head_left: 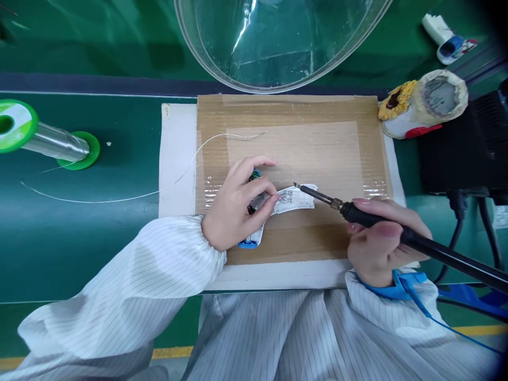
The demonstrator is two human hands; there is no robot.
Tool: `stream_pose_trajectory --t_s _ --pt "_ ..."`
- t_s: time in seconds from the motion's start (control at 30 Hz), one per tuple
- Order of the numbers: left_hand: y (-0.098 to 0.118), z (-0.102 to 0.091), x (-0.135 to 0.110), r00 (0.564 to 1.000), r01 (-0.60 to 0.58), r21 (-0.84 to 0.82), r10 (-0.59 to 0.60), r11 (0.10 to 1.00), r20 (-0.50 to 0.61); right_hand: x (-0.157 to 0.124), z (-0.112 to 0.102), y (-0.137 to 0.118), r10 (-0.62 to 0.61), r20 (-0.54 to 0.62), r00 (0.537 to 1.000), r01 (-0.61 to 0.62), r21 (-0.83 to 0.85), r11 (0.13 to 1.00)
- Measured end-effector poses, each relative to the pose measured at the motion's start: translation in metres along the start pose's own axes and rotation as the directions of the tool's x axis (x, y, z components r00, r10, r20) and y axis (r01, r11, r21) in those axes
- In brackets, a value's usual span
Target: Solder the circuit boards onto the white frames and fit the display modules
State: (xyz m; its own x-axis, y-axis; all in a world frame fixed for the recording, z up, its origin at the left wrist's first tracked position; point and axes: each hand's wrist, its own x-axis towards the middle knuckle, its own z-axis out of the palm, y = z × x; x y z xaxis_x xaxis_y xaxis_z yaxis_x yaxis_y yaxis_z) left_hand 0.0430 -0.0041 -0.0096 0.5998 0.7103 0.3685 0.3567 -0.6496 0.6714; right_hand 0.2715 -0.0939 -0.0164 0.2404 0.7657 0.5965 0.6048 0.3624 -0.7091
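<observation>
Brown cardboard (337,153), taped glossy along its edges, lies on a white board (177,159) on my green desk (79,238). On it, just left of the middle, sits the white plastic shell (297,198), a curved piece with a blue end near my wrist. There is fine dark print on the shell, but it is too small to read.

My left hand (238,203) is closed on the shell, thumb and fingers pinching it from above, with a bit of green circuit board and thin red wires showing between the fingers. My right hand (381,238) grips the iron (448,254) like a pen. Its black handle runs off to the right, and its metal tip is on or just above the shell's top edge; I cannot tell which. A blue strap (400,283) circles that wrist. Both sleeves are white with thin stripes.

A green spool (16,124) of solder lies on its side far left, well apart, and a thin silver wire (130,198) curves from it onto the cardboard. A clear plastic dome (278,47) stands behind the board. At the right is a round holder (424,103) with a yellowed sponge, against a black box (468,148).
</observation>
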Motion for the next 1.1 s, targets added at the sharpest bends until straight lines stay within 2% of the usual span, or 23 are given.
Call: stream_pose_trajectory --t_s 0.1,0.27,0.47,0.63,0.73,0.83,0.97,1.0,1.1 --pt "-0.001 -0.001 0.001 1.0 0.009 -0.014 -0.009 1.0 0.014 0.0 0.003 0.002 -0.096 -0.076 0.992 0.097 0.013 0.995" --pt "-0.003 0.0 0.001 1.0 0.01 -0.014 -0.01 1.0 0.014 -0.001 0.005 0.002 -0.085 -0.017 0.996 0.085 0.013 0.996" --pt "-0.002 -0.001 0.002 0.999 0.018 -0.009 -0.018 1.0 0.028 -0.001 0.005 0.005 -0.086 -0.004 0.996 0.086 0.016 0.996" --pt "0.0 0.0 0.002 0.999 0.027 -0.019 -0.026 0.999 0.025 0.001 0.005 0.006 -0.137 -0.041 0.99 0.137 -0.003 0.991" --pt "0.0 0.001 0.002 0.999 0.026 -0.03 -0.025 0.999 0.021 0.001 0.003 0.004 -0.083 -0.073 0.994 0.081 -0.02 0.996" --pt "0.0 0.001 0.002 0.999 0.037 -0.031 -0.037 0.999 0.028 0.002 0.005 0.0 0.014 -0.005 1.0 -0.014 -0.064 0.998" --pt "0.001 0.0 0.003 0.999 0.041 -0.02 -0.041 0.999 0.029 0.006 0.009 -0.005 0.073 0.255 0.964 -0.058 -0.065 0.996" --pt "0.001 0.0 0.003 0.999 0.042 -0.02 -0.042 0.999 0.029 0.006 0.008 -0.006 0.07 0.267 0.961 -0.055 -0.065 0.996" --pt "0.002 0.0 0.003 0.998 0.05 -0.025 -0.049 0.998 0.032 0.002 -0.001 -0.004 0.081 0.173 0.982 -0.07 -0.065 0.995"
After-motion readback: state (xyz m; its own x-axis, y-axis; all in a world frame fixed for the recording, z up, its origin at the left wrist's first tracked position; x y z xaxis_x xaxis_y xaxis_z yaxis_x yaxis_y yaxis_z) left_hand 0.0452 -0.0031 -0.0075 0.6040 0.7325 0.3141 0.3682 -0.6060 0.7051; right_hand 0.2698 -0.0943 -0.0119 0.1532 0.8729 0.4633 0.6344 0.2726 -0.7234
